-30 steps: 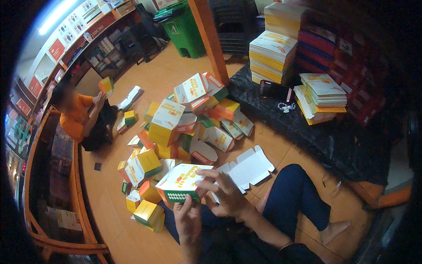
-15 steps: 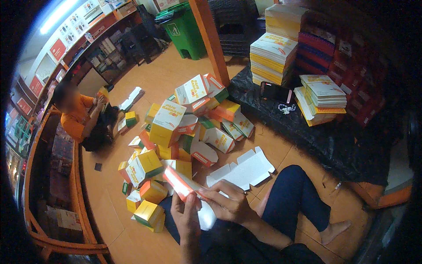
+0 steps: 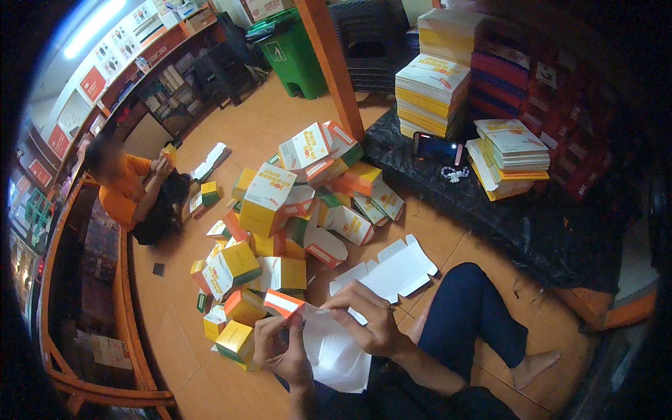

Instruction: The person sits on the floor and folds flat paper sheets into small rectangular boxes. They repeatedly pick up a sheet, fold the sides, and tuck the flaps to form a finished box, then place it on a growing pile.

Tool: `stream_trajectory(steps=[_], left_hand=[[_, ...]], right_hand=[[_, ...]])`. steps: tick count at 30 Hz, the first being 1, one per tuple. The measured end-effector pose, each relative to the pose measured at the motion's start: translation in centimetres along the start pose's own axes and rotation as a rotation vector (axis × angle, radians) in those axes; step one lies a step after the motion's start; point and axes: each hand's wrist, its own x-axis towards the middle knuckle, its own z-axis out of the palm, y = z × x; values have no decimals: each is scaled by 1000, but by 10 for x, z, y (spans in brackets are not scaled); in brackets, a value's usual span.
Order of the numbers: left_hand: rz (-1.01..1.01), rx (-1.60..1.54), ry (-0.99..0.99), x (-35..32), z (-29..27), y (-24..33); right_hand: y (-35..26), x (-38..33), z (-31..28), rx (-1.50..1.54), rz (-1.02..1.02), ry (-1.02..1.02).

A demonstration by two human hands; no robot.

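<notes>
A partly folded carton (image 3: pixel 337 353), white inside with an orange-and-white flap, hangs between my two hands over my lap. My left hand (image 3: pixel 285 344) pinches it by the orange end, thumb in front. With bent fingers, my right hand (image 3: pixel 365 318) grips the carton's upper right edge. Just beyond that hand, a flat unfolded carton sheet (image 3: pixel 388 267) lies white side up on the floor. Left of and beyond my hands is a heap of folded cartons (image 3: pixel 269 196) in yellow, white, orange and green.
Stacks of flat cartons (image 3: pixel 432 84) and a shorter stack (image 3: pixel 511 150) stand on a black-covered platform (image 3: pixel 392 140), with a phone (image 3: pixel 437 148) and a beaded string (image 3: pixel 455 173). An orange post (image 3: pixel 332 70) rises by a green bin (image 3: pixel 290 59). At left, another person (image 3: pixel 133 185) sits holding a small carton.
The carton between my hands has turned and opened out, so more of its white inside shows. My left hand has shifted slightly left and down. The other person stays seated.
</notes>
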Motion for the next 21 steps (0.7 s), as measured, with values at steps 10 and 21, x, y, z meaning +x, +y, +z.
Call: stream_trajectory(steps=[10,21], left_hand=[[-189,-92,-44,-16,1,-9],[12,247,-5,-24,21,-2]], right_hand=[[13,-4,16,245,88,8],[22,-11,36,45,-17,95]])
